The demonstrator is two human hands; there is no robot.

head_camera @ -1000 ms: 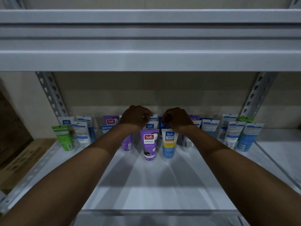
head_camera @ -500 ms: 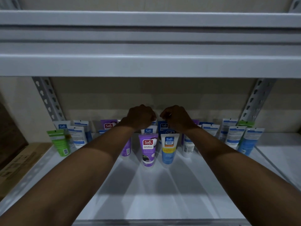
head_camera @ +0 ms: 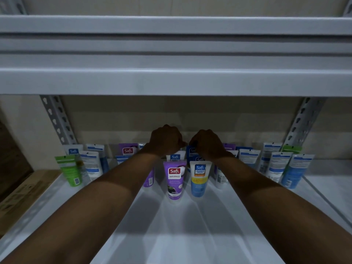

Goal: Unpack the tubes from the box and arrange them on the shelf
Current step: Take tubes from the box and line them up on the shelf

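- Head view: left hand (head_camera: 165,141) and right hand (head_camera: 208,144) close together at the back-row tubes, fingers curled; cannot tell if either grip is clamped on anything.
- dark blue tube (head_camera: 191,150) directly under the right hand's fingers.
- purple tube (head_camera: 174,178) and blue-yellow tube (head_camera: 199,178) upright on shelf (head_camera: 181,235), in front of both hands.

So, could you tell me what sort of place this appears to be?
Probably a shop stockroom or storage room: a grey metal shelf on slotted steel posts, rows of upright plastic Safi skincare tubes, and a brown cardboard box at the left.
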